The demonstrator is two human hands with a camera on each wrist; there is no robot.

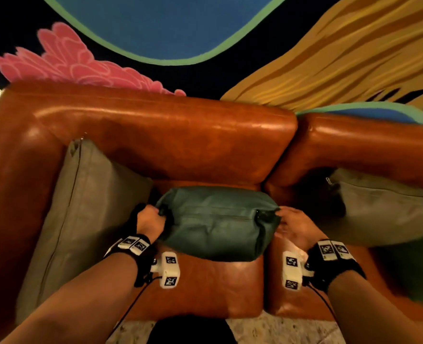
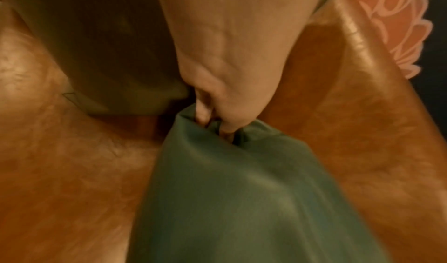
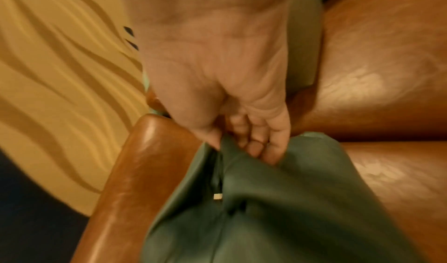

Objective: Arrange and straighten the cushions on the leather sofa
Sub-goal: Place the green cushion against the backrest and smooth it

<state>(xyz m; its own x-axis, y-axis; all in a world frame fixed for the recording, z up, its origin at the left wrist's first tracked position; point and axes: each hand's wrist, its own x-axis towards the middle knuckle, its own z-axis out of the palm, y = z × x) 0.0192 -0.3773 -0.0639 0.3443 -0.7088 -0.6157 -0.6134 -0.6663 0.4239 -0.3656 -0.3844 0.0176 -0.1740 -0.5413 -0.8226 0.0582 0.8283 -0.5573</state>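
Observation:
A dark green cushion [image 1: 215, 223] hangs between my hands over the brown leather sofa [image 1: 170, 135], zip side up. My left hand [image 1: 150, 219] grips its left corner, fingers curled into the fabric [image 2: 212, 122]. My right hand [image 1: 294, 227] pinches the right corner [image 3: 251, 144] beside the zip pull. A grey cushion [image 1: 81, 214] leans upright against the left armrest. Another grey cushion [image 1: 379, 209] lies on the right-hand seat.
The sofa's seat [image 1: 205, 286] lies below the green cushion, with a gap between two seat sections [image 1: 265, 281]. A painted wall [image 1: 170, 28] with pink, blue and yellow shapes rises behind the backrest. Pale patterned floor [image 1: 267, 328] shows at the front edge.

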